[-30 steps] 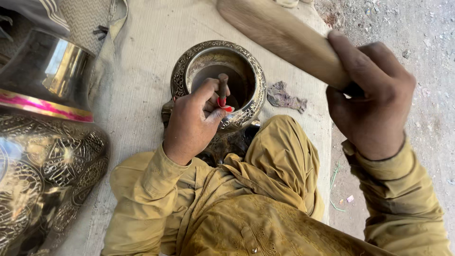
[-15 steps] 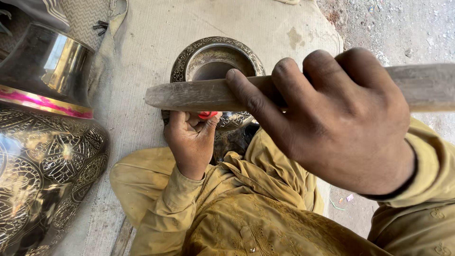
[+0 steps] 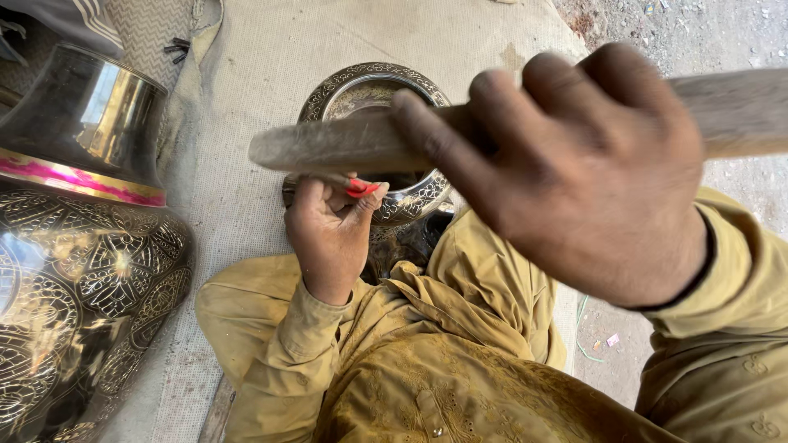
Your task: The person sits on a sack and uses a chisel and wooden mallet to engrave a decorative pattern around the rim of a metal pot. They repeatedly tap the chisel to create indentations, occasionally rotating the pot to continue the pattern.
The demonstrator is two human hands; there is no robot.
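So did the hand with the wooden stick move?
Yes. The right hand and its wooden stick swung from the right side leftward and down across the engraved metal bowl, now covering its middle.

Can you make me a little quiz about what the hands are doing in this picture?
1. True or false: the right hand grips a wooden stick.
2. What colour is the tip of the small tool in the left hand?
3. Where does the big engraved vase stand: A) left of the engraved metal bowl, B) right of it?

Key: 1 true; 2 red; 3 A.
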